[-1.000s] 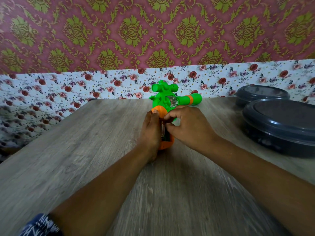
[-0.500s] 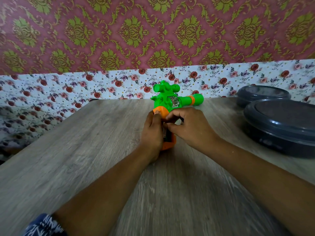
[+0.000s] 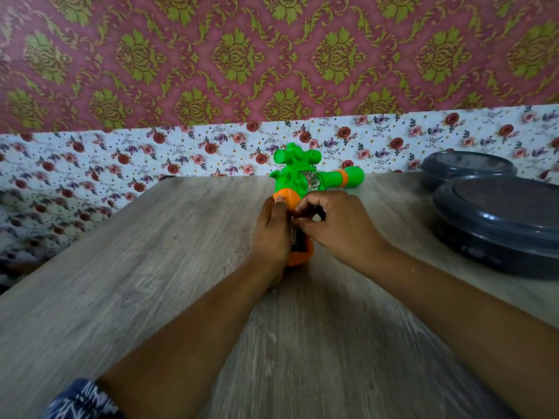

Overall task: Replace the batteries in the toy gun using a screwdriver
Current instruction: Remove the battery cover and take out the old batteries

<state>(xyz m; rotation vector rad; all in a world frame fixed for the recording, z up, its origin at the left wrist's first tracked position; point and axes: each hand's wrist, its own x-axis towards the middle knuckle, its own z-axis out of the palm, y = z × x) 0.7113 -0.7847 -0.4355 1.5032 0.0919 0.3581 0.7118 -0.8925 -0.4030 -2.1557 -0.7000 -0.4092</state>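
A green toy gun (image 3: 302, 176) with an orange grip lies on the wooden table (image 3: 151, 282) near its far edge, barrel pointing right. My left hand (image 3: 270, 237) holds the orange grip from the left side. My right hand (image 3: 335, 228) has its fingers curled over the open dark compartment in the grip, fingertips pinching at something inside that I cannot make out. No screwdriver shows.
Two dark grey lidded round containers (image 3: 499, 219) stand at the table's right, one behind the other. A floral-papered wall (image 3: 121, 158) rises just behind the table's far edge. The table's left edge drops off at the left.
The two hands and the gun stay in nearly the same place. My right hand's fingers have shifted slightly over the grip's compartment.
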